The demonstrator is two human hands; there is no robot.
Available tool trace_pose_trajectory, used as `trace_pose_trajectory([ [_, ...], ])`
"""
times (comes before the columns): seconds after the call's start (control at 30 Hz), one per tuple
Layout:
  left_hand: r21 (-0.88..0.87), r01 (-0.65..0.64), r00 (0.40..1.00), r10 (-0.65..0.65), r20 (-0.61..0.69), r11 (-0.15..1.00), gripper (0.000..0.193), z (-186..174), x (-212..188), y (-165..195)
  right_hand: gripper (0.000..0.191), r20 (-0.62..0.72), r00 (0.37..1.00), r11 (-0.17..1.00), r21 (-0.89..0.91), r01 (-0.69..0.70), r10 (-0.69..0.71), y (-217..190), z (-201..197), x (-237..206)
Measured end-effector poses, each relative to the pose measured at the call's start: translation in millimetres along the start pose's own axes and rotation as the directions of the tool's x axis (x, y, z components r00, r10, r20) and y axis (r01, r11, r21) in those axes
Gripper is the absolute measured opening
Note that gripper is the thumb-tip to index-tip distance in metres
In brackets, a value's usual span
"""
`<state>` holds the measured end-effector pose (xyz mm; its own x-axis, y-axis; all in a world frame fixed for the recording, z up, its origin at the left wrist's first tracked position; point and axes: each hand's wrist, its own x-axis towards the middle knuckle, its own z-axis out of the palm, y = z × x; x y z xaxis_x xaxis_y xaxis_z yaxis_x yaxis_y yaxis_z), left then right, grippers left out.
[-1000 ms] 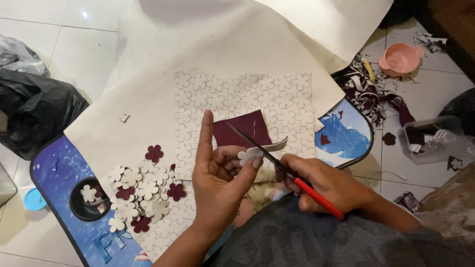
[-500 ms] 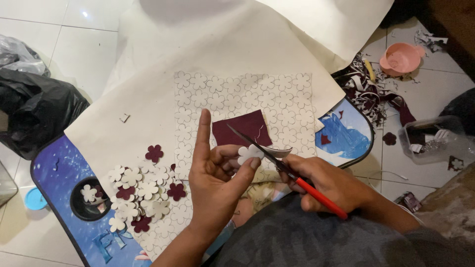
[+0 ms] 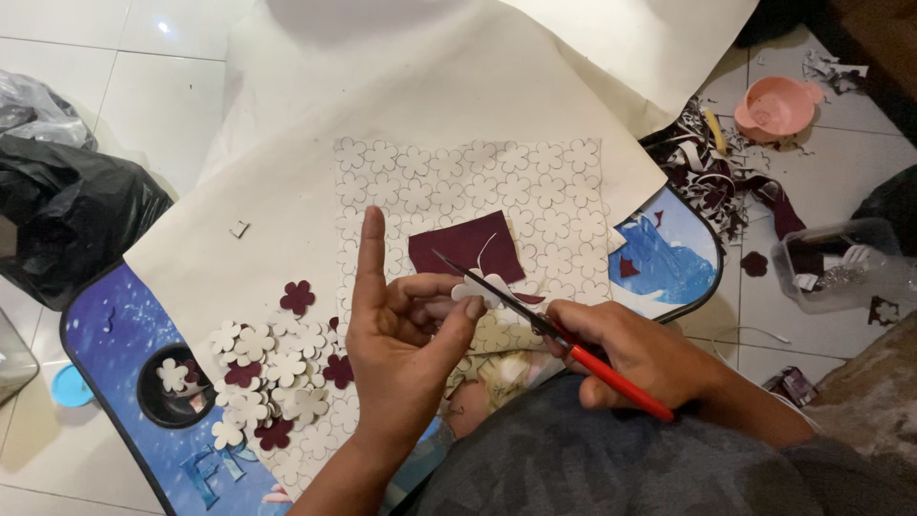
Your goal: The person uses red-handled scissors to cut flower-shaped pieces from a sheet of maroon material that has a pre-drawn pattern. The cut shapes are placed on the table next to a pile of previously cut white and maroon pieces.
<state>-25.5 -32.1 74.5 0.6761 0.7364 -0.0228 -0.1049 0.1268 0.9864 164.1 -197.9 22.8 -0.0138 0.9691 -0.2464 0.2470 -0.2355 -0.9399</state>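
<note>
Looking down from the head camera, a small cream flower cut-out (image 3: 475, 288) is seen pinched between thumb and fingers of the left hand (image 3: 406, 344), whose index finger is held straight up and away from the work. The right hand (image 3: 635, 349) is clenched around the red handles of a pair of scissors (image 3: 535, 320). The scissors' long axis is laid on a diagonal, from the handles at lower right to the tip at upper left; the dark blades are parted slightly and are met by the cut-out at their middle.

Just behind the cut-out, a maroon felt square (image 3: 468, 247) is laid on a cream sheet printed with flower outlines (image 3: 535, 182), which rests on a larger plain cream sheet (image 3: 287, 191). To the left, a pile of cream and maroon flower cut-outs (image 3: 263, 377) is gathered near the edge of a blue lap table (image 3: 105, 334). Open cream surface is left above and left of the hands. To the right, on the tiled floor, scraps (image 3: 712, 167), a pink bowl (image 3: 776, 107) and a clear plastic box (image 3: 841, 263) are crowded together.
</note>
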Motion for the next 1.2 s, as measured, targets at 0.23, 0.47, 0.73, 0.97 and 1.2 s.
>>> trace_pose_trajectory([
  [0.23, 0.014, -0.002, 0.999, 0.002, -0.033, 1.0, 0.103, -2, 2, 1, 0.099, 0.013, 1.0, 1.0, -0.009, -0.016, 0.016, -2, -1, -1],
  [0.47, 0.038, -0.035, 0.998, 0.037, -0.048, 0.999, 0.102, -5, 3, -3, 0.099, 0.025, 0.999, 0.999, 0.005, -0.039, 0.039, 0, -2, -1],
  [0.73, 0.08, -0.074, 0.997, 0.076, -0.024, 0.994, 0.1, -5, 3, -5, 0.098, 0.033, 0.998, 0.998, -0.035, -0.042, 0.043, 3, -3, -1],
  [0.97, 0.083, -0.046, 0.999, 0.046, -0.003, 0.995, 0.099, 2, 0, -2, 0.1, 0.027, 1.0, 0.999, 0.052, 0.007, -0.009, -4, -1, 2],
  [1.2, 0.002, -0.027, 0.999, 0.027, 0.028, 1.0, 0.099, 10, -5, -7, 0.1, 0.032, 0.999, 0.996, 0.091, 0.014, -0.017, -9, -2, 6],
])
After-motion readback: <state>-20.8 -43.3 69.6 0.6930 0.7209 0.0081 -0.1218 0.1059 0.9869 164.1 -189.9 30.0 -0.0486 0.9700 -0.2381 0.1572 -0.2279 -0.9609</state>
